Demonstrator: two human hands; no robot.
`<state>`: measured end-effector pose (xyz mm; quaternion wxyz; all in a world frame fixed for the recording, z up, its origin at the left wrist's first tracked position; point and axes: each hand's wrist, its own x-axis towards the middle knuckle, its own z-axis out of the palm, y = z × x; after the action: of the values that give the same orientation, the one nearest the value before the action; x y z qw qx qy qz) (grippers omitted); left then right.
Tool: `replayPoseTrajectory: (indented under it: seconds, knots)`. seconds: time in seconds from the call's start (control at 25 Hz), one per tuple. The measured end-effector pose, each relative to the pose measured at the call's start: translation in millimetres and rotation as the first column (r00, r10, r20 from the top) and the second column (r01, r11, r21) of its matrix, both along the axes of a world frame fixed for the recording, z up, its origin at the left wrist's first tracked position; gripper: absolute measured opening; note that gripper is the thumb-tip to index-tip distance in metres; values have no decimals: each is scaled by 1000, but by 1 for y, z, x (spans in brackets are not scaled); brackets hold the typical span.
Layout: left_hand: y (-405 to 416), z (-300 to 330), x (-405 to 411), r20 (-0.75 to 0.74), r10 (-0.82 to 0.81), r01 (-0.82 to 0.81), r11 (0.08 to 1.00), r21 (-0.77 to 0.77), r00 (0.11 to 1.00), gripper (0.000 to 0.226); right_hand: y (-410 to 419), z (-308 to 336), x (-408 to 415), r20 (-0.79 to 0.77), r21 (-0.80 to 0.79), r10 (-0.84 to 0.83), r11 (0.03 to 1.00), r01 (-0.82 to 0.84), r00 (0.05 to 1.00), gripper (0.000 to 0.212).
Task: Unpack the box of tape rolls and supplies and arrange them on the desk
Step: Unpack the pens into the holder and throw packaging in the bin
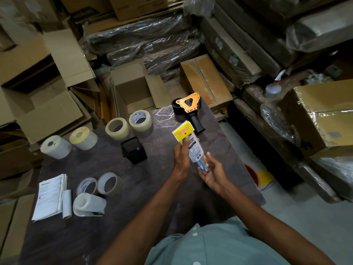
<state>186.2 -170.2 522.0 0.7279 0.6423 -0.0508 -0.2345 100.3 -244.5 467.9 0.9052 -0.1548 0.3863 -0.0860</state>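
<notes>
Left hand grips a yellow-topped packet over the counter; right hand cradles its lower end, fingers loosely curled.

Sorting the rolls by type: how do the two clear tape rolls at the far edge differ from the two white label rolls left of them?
The clear tape rolls are short, translucent, wide-cored rings; the white label rolls are taller, opaque, narrow-cored. Both pairs stand on end, side by side on the desk.

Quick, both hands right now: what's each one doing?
Left hand: grips the upper part of the Totem packet.
Right hand: fingers curled under the packet's lower end, supporting it.
</notes>
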Motion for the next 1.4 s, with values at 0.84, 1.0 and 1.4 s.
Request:
replayPoseTrajectory:
  seconds: [0.84, 1.0, 1.4]
  knots:
    - [17, -6, 27, -134, 107, -123, 985, -120, 985, 31, 2, 4, -9, 164, 15, 61, 998, -64, 985, 41]
    - [27, -20, 45, -133, 247, -252, 967, -24, 960, 39, 1, -3, -16, 81, -12, 26, 1000, -25, 996, 40]
    - [48, -30, 66, -87, 379, -368, 922, 122, 921, 24, -4, -24, -43, -99, -9, -62, 998, 62, 993, 46]
